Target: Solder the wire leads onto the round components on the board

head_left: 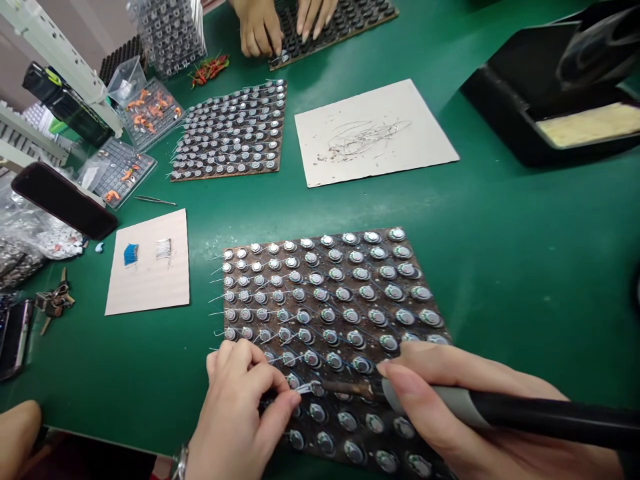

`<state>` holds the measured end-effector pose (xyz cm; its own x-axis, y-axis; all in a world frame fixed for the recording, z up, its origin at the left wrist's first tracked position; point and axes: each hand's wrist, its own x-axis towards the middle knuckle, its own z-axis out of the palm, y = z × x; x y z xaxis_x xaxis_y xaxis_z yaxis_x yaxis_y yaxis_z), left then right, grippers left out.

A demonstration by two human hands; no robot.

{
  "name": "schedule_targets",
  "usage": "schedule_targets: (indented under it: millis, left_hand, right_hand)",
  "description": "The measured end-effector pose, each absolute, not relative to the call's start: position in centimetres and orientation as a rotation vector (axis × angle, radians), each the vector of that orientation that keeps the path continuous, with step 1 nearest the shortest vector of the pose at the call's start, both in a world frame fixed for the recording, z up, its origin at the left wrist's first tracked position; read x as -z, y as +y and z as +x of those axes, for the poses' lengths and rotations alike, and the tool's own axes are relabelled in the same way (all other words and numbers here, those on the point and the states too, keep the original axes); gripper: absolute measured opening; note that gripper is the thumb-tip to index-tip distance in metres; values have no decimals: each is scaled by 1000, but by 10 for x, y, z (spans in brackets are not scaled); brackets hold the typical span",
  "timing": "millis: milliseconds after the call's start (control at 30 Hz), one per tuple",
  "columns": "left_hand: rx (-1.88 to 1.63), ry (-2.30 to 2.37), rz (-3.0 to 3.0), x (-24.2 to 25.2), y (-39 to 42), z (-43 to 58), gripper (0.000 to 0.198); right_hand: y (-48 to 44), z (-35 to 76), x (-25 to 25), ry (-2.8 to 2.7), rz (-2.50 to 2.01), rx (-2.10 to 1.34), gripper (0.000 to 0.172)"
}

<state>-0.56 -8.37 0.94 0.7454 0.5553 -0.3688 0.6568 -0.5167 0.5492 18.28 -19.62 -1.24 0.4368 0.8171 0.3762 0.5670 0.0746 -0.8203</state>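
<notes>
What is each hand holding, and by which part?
Right hand grips the soldering iron by its grey collar; left hand pinches a thin wire near its end.

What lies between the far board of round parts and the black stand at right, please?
A white card strewn with wire scraps, seen in the head view.

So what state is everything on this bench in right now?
Left hand, fingertips pinched on a thin wire at the near board.
Right hand, gripping the soldering iron, tip at that wire.
Near board, rows of round metal parts, wired.
Far board, filled, untouched.
White card, littered with wire scraps.
Tweezers, lying unused.
Co-worker's hands, pressing on another board.
</notes>
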Motion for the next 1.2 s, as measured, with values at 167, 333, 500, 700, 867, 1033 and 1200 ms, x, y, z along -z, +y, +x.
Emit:
schedule_targets:
  millis: [167, 333, 500, 700, 867, 1033, 1200]
  left_hand:
    - [196, 897, 2251, -9, -83, -5, 14]
    - [211, 905, 2265, -9, -83, -5, 15]
    - [207, 909, 2292, -10, -84, -4, 14]
    - [194, 913, 2293, -10, -85, -4, 13]
    - [197, 910, 2279, -11, -85, -3, 13]
    - [196, 918, 2286, -10, -85, -2, 13]
    - [204, 921, 2283, -10, -84, -2, 13]
  right_hand:
    - [-196, 182, 14, -1219, -1610, -289, 21]
    - [-198, 182, 13, -1202, -1603, -295, 22]
    - [-199, 182, 11, -1227, -1614, -292, 23]
    - [-198, 182, 12, -1223, -1622, -301, 24]
    - [-197, 182, 11, -1231, -1616, -292, 24]
    - [-197, 184, 12, -1248, -1593, -263, 21]
    - [-199, 185, 13, -1182, -1632, -235, 15]
